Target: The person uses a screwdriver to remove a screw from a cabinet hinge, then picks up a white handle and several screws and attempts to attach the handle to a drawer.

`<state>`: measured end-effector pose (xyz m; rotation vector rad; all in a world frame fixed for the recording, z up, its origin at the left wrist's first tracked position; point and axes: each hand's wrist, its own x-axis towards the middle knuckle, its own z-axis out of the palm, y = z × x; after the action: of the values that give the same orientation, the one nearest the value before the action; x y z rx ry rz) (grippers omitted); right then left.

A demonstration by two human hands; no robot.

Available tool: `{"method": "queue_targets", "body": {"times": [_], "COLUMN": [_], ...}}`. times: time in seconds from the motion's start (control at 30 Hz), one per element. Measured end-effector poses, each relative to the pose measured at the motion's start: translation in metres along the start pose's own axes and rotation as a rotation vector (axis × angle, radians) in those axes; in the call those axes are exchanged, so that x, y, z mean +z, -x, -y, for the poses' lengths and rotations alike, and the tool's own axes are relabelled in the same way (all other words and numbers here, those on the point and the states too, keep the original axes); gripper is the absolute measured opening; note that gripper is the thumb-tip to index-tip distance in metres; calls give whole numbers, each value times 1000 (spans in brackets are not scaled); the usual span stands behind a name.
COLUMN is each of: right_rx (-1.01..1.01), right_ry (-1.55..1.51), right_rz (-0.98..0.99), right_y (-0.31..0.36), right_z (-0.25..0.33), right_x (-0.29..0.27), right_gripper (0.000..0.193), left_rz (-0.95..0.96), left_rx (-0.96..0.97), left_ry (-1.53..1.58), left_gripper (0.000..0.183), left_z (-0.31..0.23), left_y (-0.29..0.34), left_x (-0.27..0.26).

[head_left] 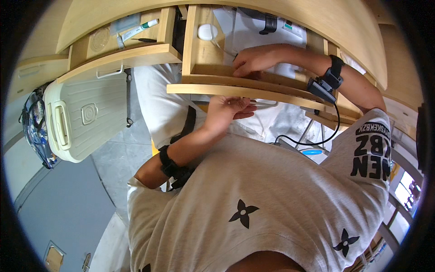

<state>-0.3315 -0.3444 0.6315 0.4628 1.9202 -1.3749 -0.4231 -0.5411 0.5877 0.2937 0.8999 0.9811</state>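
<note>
My right hand (256, 60) reaches into the open wooden drawer (192, 50), just behind its front board. Its fingers are curled downward, and whatever they hold, if anything, is hidden below them. Close by, a white cable (222, 49) runs from a round white device (207, 32) toward that hand. My left hand (232, 107) is outside the drawer, under the front board and beside its metal handle (267, 104). The left fingers are stretched out with nothing visible in them. Behind my right hand lie a black strap (268, 25) and a small white-and-green box (293, 28).
A second open drawer (127, 56) at left holds a white-and-green tube (138, 29) and small items. Below it stands a cream suitcase (86, 115), with a patterned bag (36, 127) against it. A black cable (312, 143) loops from my right wrist device. The desk edge overhangs both drawers.
</note>
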Motion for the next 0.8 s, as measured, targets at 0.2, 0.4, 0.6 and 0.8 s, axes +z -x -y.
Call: {"method": "queue_targets", "body": {"times": [0.2, 0.4, 0.6, 0.8], "right_rx": [-54, -66, -24, -76], "right_ry": [25, -48, 45, -82], "right_rz": [86, 45, 73, -4], "right_y": [-11, -1, -11, -6], "right_z": [-9, -3, -10, -10], "right_x": [1, 3, 2, 5], "right_gripper": [24, 24, 26, 21], "left_rz": [-3, 40, 45, 38], "left_rx": [13, -27, -68, 12], "left_ry": [3, -31, -129, -74], "left_gripper": [21, 30, 21, 12], "left_z": [-3, -5, -9, -3], "left_y": [2, 6, 1, 2], "left_x": [2, -4, -4, -11]}}
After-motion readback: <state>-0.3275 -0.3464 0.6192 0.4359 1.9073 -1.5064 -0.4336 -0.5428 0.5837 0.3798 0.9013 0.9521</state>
